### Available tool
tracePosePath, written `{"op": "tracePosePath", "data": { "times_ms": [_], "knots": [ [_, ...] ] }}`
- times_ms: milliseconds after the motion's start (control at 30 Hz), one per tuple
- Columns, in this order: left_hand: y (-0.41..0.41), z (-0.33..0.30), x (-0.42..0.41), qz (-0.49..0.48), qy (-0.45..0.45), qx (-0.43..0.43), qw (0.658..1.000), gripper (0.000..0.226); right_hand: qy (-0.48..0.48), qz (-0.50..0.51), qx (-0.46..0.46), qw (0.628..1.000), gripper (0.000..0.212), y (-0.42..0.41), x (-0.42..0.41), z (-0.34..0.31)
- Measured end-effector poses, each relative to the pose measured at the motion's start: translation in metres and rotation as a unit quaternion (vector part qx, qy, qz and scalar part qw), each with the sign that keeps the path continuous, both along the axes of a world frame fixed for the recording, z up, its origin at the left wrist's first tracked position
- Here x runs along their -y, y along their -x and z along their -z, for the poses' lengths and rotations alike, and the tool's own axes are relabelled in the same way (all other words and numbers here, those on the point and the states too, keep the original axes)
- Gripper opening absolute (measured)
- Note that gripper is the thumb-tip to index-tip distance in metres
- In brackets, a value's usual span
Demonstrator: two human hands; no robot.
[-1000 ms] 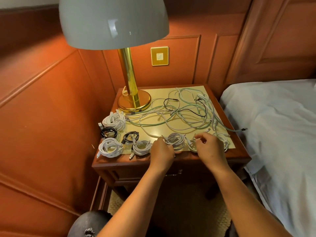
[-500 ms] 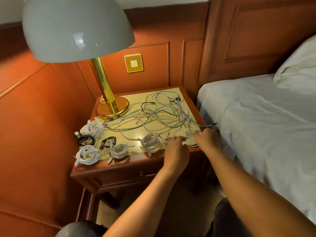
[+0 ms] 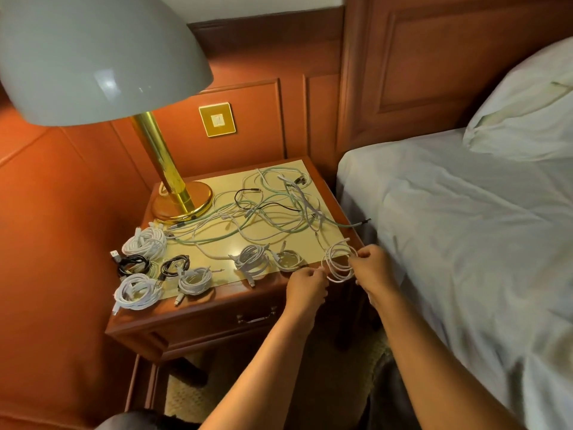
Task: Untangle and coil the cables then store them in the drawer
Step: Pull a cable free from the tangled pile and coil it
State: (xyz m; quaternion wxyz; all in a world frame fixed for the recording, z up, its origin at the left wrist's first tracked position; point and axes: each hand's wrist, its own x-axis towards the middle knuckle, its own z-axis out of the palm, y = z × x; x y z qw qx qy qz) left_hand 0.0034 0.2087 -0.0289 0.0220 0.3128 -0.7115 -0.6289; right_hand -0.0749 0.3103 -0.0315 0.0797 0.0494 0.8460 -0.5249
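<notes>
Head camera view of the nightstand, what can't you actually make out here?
- Drawer contents: head view, the drawer is shut.
- Lamp shade: top and left cut off by the frame edge.
- Plug types in the tangled cables: too small.
- Fingertips gripping the white coil: curled under the left hand and right hand.

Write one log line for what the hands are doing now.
left hand: pinches white coil | right hand: holds same coil | tangle: still on nightstand | drawer: closed
</notes>
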Motion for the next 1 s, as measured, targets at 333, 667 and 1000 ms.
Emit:
{"op": "tracePosePath", "data": {
  "times_ms": [333,667,1000],
  "knots": [
    [-0.062,-0.016,0.002,-0.107,-0.460,0.010,0.881,0.049,0.285,-0.007,0.085,0.955,0.006,-0.096,-0.037,-0.009],
    [-0.140,-0.019,0.020,-0.050,-0.297,-0.067,0.951,0.047,0.236,-0.131,0.041,0.962,0.006,-0.144,-0.011,-0.019],
    [-0.167,-0.032,0.034,-0.059,-0.100,-0.169,0.979,0.020,0.333,-0.222,0.118,0.909,0.035,-0.172,0.013,-0.030]
  ]
}}
